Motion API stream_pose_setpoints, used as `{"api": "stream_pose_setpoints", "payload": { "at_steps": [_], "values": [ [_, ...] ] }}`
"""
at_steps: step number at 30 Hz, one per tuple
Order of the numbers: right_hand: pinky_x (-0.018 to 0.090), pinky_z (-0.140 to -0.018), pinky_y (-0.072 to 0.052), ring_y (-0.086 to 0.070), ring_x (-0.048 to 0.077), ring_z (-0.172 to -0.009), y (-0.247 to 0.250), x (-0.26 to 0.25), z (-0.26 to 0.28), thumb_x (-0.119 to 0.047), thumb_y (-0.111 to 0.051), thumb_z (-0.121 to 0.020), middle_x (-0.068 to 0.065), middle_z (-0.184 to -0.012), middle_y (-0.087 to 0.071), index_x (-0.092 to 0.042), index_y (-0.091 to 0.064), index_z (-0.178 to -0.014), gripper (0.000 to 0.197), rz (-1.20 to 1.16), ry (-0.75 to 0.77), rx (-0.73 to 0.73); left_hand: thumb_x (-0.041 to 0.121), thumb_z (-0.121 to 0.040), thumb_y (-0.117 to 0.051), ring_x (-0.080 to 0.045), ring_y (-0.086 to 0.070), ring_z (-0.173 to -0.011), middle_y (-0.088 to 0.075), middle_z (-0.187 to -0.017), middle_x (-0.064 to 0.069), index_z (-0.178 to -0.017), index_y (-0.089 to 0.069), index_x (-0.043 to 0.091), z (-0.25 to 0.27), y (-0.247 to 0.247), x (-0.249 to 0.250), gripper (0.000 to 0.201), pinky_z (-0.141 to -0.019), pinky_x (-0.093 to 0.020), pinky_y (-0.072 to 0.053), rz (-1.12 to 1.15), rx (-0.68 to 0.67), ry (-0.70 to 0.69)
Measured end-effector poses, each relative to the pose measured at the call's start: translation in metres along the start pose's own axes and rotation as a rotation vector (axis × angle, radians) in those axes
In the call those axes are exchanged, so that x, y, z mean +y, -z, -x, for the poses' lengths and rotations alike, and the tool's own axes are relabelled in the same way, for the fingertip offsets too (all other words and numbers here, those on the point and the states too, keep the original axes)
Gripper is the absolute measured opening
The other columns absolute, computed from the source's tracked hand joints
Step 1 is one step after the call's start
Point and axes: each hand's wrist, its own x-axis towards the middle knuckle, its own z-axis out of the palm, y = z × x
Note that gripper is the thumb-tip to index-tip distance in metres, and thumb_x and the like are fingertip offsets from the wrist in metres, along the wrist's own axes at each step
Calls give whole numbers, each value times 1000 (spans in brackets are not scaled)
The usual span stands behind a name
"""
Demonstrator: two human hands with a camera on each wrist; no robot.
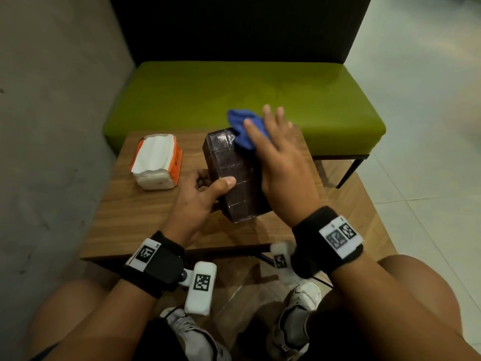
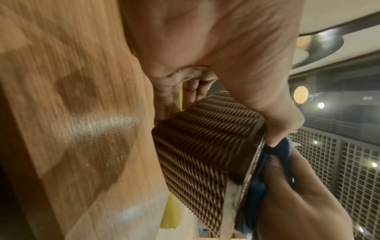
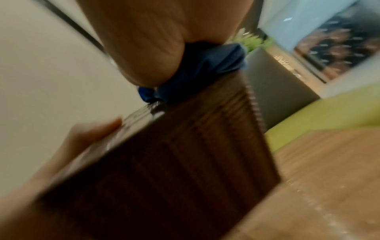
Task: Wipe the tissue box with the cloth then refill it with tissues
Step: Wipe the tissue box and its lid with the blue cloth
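A dark brown tissue box (image 1: 231, 173) with a woven side (image 2: 197, 155) stands tilted on the wooden table (image 1: 145, 217). My left hand (image 1: 203, 191) grips its near end, thumb across the glossy face and fingers behind. My right hand (image 1: 273, 147) lies flat with straight fingers on a blue cloth (image 1: 244, 128), pressing it against the box's far upper part. The right wrist view, blurred, shows the blue cloth (image 3: 201, 68) under my palm on the box (image 3: 174, 170). In the left wrist view a strip of the cloth (image 2: 267, 162) lies along the box's edge.
An orange pack of white tissues (image 1: 156, 162) lies on the table to the left of the box. A green bench (image 1: 260, 95) with a dark backrest stands behind the table. A grey wall (image 1: 52, 126) is at the left, tiled floor at the right.
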Motion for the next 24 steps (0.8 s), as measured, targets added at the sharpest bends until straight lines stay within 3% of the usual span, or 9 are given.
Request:
{"api": "stream_pose_setpoints", "payload": {
  "at_steps": [3,6,8,11,14,16,19,22,24],
  "values": [
    [56,-135,-10,-12,42,-164,-7,-20,-13,-3,-55,-101,21,-173,-25,-9,-44,-161,61,-86,-128,72,50,-67,-86,-21,-79,-103,-76,-122,-11,-128,-63,13,2,-8,-2,75,-77,-34,-63,-18,-1,11],
    [54,-135,-11,-18,41,-163,-15,-41,4,5,-65,-94,22,-172,-29,-7,-46,-159,69,-78,191,-89,36,-87,-82,-28,-76,-113,-74,-128,-12,-126,-65,24,-1,-5,-3,44,-82,-39,-65,-7,8,-13],
    [55,-133,-17,-20,40,-163,-7,-26,5,0,-59,-99,21,-172,-30,-8,-45,-160,63,-33,243,-94,40,-78,-85,-28,-76,-112,-74,-126,-14,-128,-65,18,-1,-1,-3,58,-84,-39,-64,-9,9,-25],
    [49,-134,-20,-22,34,-163,2,-1,-4,-3,-49,-105,17,-173,-30,-13,-40,-163,60,-74,-33,3,48,-65,-86,-24,-78,-107,-77,-121,-10,-130,-63,11,2,2,-2,78,-81,-35,-64,6,5,-18],
    [24,-118,-42,-54,15,-142,13,10,-9,-17,-46,-113,7,-157,-57,-18,-44,-162,48,-354,-357,40,48,-68,-85,-25,-77,-114,-78,-124,-6,-134,-63,13,5,2,0,78,-87,-40,-65,29,1,-25],
    [36,-111,-52,-64,11,-126,18,19,-4,-27,-42,-115,-1,-141,-69,-22,-55,-154,41,-480,-464,-31,47,-71,-83,-27,-75,-119,-77,-130,-6,-138,-63,17,6,3,4,76,-91,-46,-64,61,0,-37],
    [52,-114,-51,-69,15,-124,17,27,20,-28,-43,-116,-6,-131,-75,-27,-68,-138,34,-809,-671,-155,42,-75,-82,-30,-74,-122,-77,-130,-5,-133,-67,22,4,5,12,63,-96,-50,-62,99,-7,-75],
    [51,-112,-54,-73,22,-120,15,22,33,-27,-44,-115,1,-131,-76,-25,-69,-132,30,-1197,-923,-137,38,-78,-82,-34,-70,-127,-75,-134,-8,-128,-71,29,5,4,13,52,-104,-57,-56,133,-14,-111],
    [40,-93,-63,-76,22,-108,16,17,33,-33,-45,-114,9,-132,-74,-19,-66,-134,33,-1409,-1040,-119,37,-78,-83,-34,-69,-129,-72,-136,-10,-130,-69,30,5,3,11,54,-107,-59,-55,133,-43,-99]
  ]
}}
